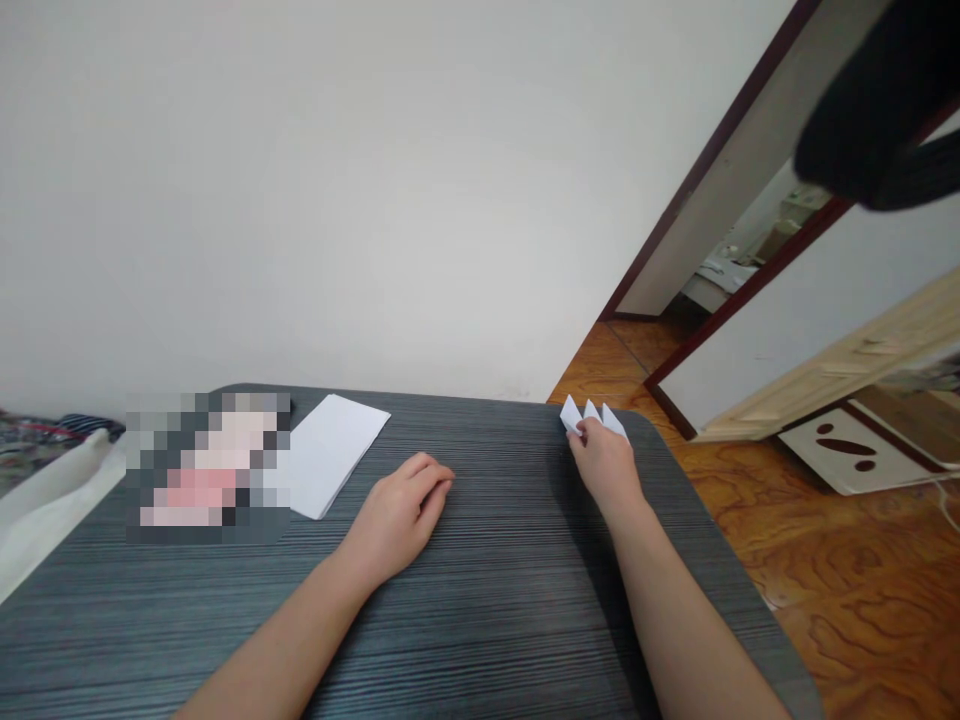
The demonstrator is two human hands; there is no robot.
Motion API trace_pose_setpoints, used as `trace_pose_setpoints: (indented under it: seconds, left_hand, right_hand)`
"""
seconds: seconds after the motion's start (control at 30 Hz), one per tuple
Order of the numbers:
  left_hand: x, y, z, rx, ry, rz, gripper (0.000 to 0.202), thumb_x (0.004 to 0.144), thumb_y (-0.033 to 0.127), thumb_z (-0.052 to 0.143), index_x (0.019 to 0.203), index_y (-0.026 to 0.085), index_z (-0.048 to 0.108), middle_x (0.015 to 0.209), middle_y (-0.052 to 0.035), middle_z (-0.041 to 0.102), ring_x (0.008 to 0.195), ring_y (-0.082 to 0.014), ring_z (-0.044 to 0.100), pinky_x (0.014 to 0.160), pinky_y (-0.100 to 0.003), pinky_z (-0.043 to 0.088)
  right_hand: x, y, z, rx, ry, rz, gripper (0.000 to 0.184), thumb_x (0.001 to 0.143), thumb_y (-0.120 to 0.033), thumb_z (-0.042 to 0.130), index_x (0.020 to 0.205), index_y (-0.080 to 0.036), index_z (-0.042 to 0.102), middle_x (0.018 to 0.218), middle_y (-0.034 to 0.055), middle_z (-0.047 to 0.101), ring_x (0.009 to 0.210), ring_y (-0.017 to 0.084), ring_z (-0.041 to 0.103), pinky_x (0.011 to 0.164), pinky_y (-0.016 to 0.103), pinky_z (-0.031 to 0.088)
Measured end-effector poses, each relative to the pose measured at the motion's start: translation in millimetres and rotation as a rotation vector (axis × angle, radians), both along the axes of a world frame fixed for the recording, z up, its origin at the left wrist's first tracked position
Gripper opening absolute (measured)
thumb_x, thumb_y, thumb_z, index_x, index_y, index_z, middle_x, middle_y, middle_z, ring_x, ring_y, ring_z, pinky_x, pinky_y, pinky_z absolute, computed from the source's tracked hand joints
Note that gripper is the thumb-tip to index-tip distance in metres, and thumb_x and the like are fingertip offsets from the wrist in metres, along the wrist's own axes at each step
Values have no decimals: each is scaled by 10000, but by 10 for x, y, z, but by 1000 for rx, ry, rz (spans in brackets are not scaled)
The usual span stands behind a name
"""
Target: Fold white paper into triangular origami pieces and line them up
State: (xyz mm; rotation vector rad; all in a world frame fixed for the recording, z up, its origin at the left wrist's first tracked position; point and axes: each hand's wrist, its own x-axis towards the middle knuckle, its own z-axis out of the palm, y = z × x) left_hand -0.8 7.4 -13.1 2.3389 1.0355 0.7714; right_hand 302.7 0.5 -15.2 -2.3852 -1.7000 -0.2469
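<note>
The right hand (604, 466) is pinching a small folded paper (591, 416) between thumb and fingers, holding it just above the far corner of the desk (487, 640), its three white points sticking up past the fingertips. The left hand (397, 516) is resting on the desk with its fingers loosely curled, pinching nothing, and lying just beside a flat white sheet (330, 456). Past the sheet, a blurred patch (206, 466) is hiding whatever is lying there. A wooden floor (825, 560) is showing beyond the desk's edge. The folded paper could slip and drop to that floor if the pinch is loosening so near the corner. Squeezing too hard could crush its points, and a careless slide of the left hand could be pushing the sheet out of place
</note>
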Motion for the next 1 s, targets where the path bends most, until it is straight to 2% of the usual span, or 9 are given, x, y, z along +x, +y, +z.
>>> trace_pose_setpoints:
  seconds: [0.27,0.4,0.47,0.57,0.63,0.73,0.8,0.87,1.0]
  left_hand:
    - [-13,5,-7,28,2,14,227,903,221,376,985,202,587,920,-49,572,847,-160,556,763,-295,459]
    - [-39,30,-24,62,20,87,218,899,222,387,1008,201,575,928,-50,572,861,-171,554,774,-310,456]
    - [-57,51,-32,90,40,151,212,897,222,392,1015,189,565,937,-59,571,880,-183,549,789,-325,454]
    - [-101,96,-37,172,53,283,202,884,216,406,994,182,572,923,-74,572,908,-210,537,824,-361,445]
    - [-147,134,-37,220,74,369,198,872,210,421,983,177,581,923,-86,575,929,-230,525,847,-393,433]
    - [-234,184,-42,261,126,486,220,855,218,447,1025,169,578,1021,-118,578,1032,-271,490,908,-451,394]
    - [-288,204,-58,283,181,560,264,848,237,461,1080,159,559,1158,-144,545,1161,-314,416,971,-507,327]
    - [-330,214,-88,282,252,632,324,846,271,469,1131,130,532,1250,-175,497,1246,-355,329,1003,-547,265]
    - [-378,235,-164,235,411,750,376,866,303,432,1170,95,504,1317,-204,447,1284,-389,274,1010,-583,210]
  right_hand:
    - [-27,-54,90,-11,41,-66,333,848,-440,506,1027,-162,545,745,119,665,711,285,639,567,318,383]
    - [-125,-95,170,27,17,-72,355,849,-475,486,1001,-160,540,666,101,644,637,268,626,550,314,372]
    - [-211,-111,186,50,32,12,319,872,-466,447,940,-175,559,653,81,639,630,251,621,561,313,387]
    - [-362,-123,160,39,122,325,283,900,-404,417,882,-184,594,736,75,660,700,230,626,635,325,439]
    - [-458,-120,107,59,168,547,259,887,-354,457,996,-171,605,969,112,663,933,253,604,806,373,452]
    - [-569,-105,-4,14,185,772,476,840,-366,543,1268,-165,488,1352,144,457,1268,288,379,1011,459,341]
    - [-614,-94,-82,-30,178,810,610,828,-394,556,1367,-170,381,1446,142,327,1353,303,223,1052,508,275]
    - [-638,-87,-149,-75,166,811,680,835,-415,541,1419,-175,289,1484,136,245,1378,305,129,1071,530,227]
    - [-635,-76,-242,-170,131,803,698,859,-460,481,1445,-184,220,1507,125,168,1383,306,80,1080,537,197]
